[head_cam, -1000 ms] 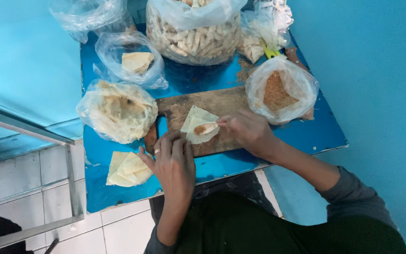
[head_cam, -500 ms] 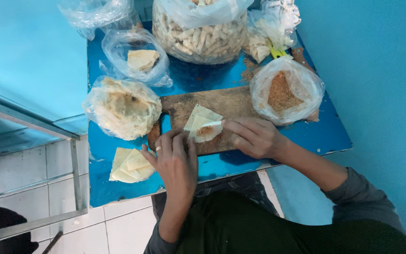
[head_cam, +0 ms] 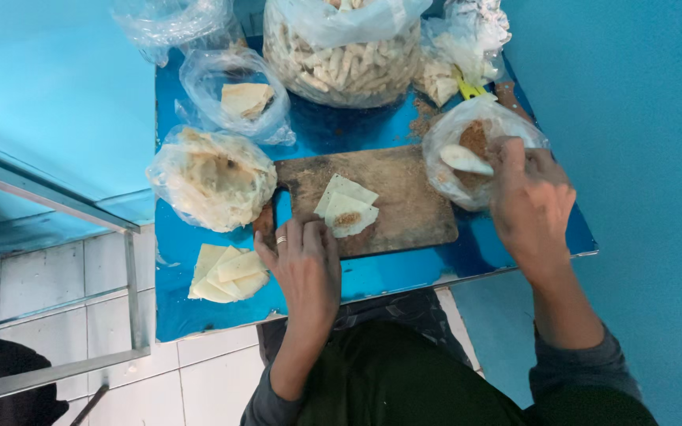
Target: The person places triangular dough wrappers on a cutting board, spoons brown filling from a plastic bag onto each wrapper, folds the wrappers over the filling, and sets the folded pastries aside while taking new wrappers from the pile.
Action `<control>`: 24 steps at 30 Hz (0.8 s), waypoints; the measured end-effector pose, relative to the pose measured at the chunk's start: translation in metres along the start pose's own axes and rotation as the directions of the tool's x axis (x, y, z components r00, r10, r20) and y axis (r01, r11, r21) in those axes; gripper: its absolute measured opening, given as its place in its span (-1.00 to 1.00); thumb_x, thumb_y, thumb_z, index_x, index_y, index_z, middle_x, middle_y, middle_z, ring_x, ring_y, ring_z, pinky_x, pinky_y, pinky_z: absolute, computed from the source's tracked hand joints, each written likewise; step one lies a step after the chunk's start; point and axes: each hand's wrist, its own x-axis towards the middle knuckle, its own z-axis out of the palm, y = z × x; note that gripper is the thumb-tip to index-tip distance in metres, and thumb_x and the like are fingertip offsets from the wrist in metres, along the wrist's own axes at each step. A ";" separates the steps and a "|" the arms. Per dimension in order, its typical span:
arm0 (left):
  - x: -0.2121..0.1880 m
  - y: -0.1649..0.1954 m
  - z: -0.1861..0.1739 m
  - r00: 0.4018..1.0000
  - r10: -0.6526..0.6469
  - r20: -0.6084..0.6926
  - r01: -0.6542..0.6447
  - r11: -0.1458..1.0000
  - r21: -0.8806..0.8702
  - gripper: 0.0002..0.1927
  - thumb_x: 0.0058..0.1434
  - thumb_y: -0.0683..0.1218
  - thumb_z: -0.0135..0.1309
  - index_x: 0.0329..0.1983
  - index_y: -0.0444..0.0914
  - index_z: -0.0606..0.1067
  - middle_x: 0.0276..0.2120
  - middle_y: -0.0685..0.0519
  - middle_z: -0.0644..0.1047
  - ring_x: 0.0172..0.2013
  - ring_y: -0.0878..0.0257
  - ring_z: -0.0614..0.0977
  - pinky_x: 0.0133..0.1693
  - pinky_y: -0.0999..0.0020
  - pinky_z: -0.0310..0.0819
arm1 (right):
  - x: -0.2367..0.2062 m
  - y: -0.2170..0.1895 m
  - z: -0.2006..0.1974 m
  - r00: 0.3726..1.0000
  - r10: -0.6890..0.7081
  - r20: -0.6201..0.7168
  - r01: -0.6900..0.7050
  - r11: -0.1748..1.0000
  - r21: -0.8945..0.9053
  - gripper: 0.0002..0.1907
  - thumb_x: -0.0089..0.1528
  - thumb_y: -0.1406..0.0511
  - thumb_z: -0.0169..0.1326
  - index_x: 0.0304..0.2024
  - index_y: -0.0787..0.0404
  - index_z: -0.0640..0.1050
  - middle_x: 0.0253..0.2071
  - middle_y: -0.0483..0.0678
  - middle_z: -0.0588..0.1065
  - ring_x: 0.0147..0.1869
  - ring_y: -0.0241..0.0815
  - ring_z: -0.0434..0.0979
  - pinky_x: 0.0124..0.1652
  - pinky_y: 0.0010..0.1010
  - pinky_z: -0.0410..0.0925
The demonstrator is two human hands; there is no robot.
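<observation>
From the head view, we press our left hand point(head_cam: 307, 264) flat on the lower edge of the wrapper point(head_cam: 345, 207), fingers spread a little and holding nothing closed. The wrapper lies near the middle of the board point(head_cam: 404, 201), partly folded, with a small brown spot of filling on its lower flap.

Our right hand point(head_cam: 530, 193) is over the filling bag point(head_cam: 467, 150) at the board's right end, fingers curled around a pale spoon point(head_cam: 466, 160) that points into the bag.

We judge the wrapper thin, soft and very light, likely to tear if pulled; it is best taken by a corner or folded edge, with fingertips pinning the rest. The filling looks crumbly and would spill from a tilted spoon.

Room is tight. A bag of sheets point(head_cam: 213, 177) touches the board's left end, a small bag point(head_cam: 242, 99) sits behind it, and a large bag of rolls point(head_cam: 345, 59) stands at the back. A stack of cut wrappers point(head_cam: 226, 272) lies near the front-left edge of the blue table point(head_cam: 404, 268). The board's front edge sits near the table's front edge, so little bare surface remains there; the board's right half is the only open ground.
</observation>
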 end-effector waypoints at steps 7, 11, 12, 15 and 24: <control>0.000 0.001 -0.002 1.000 0.029 0.003 -0.028 0.991 -0.129 -0.92 0.28 -0.21 0.12 -0.17 -0.29 0.49 -0.24 -0.06 0.52 -0.11 -0.03 0.55 0.25 -0.18 0.12 | -0.003 -0.054 0.006 0.991 -0.130 0.044 0.096 0.885 0.456 -0.76 0.25 0.35 0.22 -0.02 0.12 0.55 -0.18 0.03 0.55 -0.07 0.06 0.56 -0.13 -0.07 0.39; -0.002 -0.001 -0.002 1.000 -0.002 -0.004 0.001 0.985 -0.173 -0.87 0.30 -0.22 0.09 -0.09 -0.31 0.49 -0.22 -0.08 0.56 -0.13 -0.04 0.57 0.24 -0.20 0.11 | -0.006 -0.086 0.031 0.976 -0.157 0.149 0.064 0.869 0.491 -0.76 0.21 0.30 0.23 -0.09 0.14 0.52 -0.22 -0.02 0.56 -0.12 0.04 0.57 -0.20 -0.12 0.40; -0.002 -0.003 -0.003 1.000 -0.009 0.003 0.009 0.984 -0.177 -0.85 0.30 -0.25 0.06 -0.08 -0.30 0.49 -0.22 -0.07 0.57 -0.11 -0.03 0.58 0.25 -0.20 0.11 | -0.007 -0.090 0.034 0.984 -0.152 0.094 0.088 0.870 0.484 -0.76 0.21 0.30 0.23 -0.10 0.15 0.51 -0.21 -0.04 0.56 -0.11 0.04 0.57 -0.18 -0.12 0.41; -0.002 -0.005 -0.003 1.000 -0.013 0.029 0.018 0.976 -0.218 -0.75 0.26 -0.32 -0.01 -0.02 -0.28 0.48 -0.21 -0.04 0.61 -0.07 0.00 0.61 0.26 -0.20 0.13 | -0.008 -0.096 0.035 0.980 -0.143 0.135 0.050 0.844 0.534 -0.75 0.21 0.32 0.22 -0.09 0.17 0.50 -0.20 -0.02 0.56 -0.08 0.03 0.58 -0.19 -0.15 0.41; 0.004 -0.004 0.005 1.000 -0.002 0.003 0.003 0.895 -0.446 -0.65 0.28 -0.35 0.00 0.13 -0.32 0.45 -0.16 -0.11 0.60 -0.03 -0.12 0.59 0.10 0.01 0.39 | -0.004 -0.100 0.045 0.882 0.050 0.468 -0.413 0.559 0.719 -0.70 0.21 0.38 0.22 -0.01 0.19 0.49 -0.26 -0.11 0.59 -0.20 -0.26 0.67 -0.21 -0.43 0.51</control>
